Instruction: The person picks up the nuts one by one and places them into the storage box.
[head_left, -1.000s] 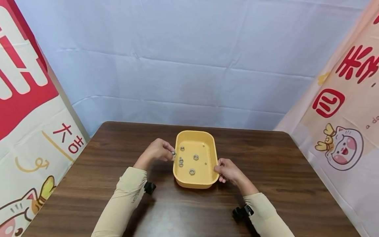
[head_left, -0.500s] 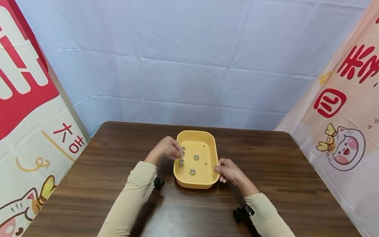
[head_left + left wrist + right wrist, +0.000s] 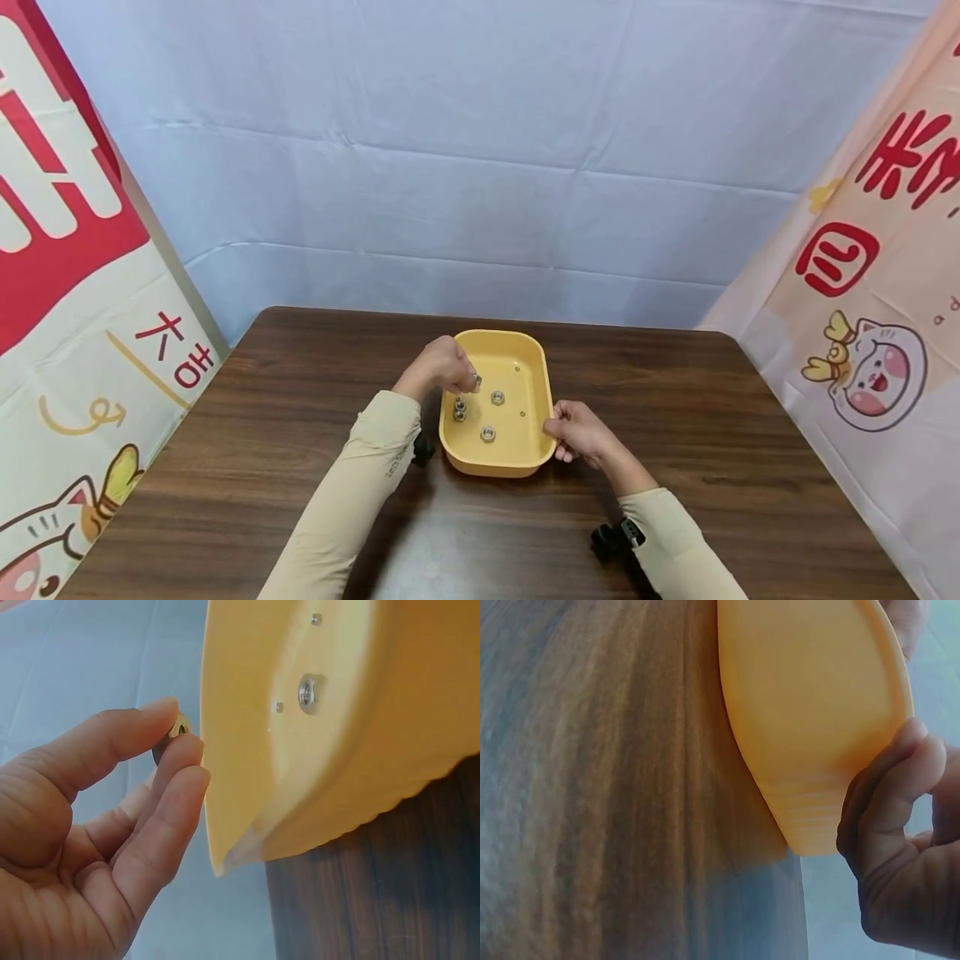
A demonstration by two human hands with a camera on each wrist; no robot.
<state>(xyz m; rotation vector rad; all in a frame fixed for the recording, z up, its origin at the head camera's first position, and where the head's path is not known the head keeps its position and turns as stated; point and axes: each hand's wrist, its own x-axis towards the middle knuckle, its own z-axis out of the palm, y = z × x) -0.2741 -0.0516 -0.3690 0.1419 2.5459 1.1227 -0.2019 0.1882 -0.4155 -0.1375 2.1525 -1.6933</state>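
Observation:
A yellow rectangular tray [image 3: 498, 468] rests on the table with several metal nuts inside. My left hand [image 3: 444, 365] is over its left side and pinches a nut [image 3: 174, 735] between thumb and fingertips. The left wrist view shows that nut partly covered by the fingers. My right hand [image 3: 577, 429] grips the tray's right rim, thumb at the edge. In the tray, a larger nut [image 3: 498, 397] is near the middle and another nut [image 3: 488, 434] is nearer the front. Two nuts [image 3: 460, 411] lie close together at the left. Tiny nuts [image 3: 522, 413] lie to the right.
The dark wooden table [image 3: 225, 467] extends around the tray on all sides. A pale blue cloth [image 3: 487, 167] hangs behind it. Printed banners [image 3: 862, 333] flank the table left and right. Both wrists carry a black camera [image 3: 606, 542].
My left hand has moved rightward with the nut, from the tray's left rim to over its interior. The right hand and the tray have stayed almost still.

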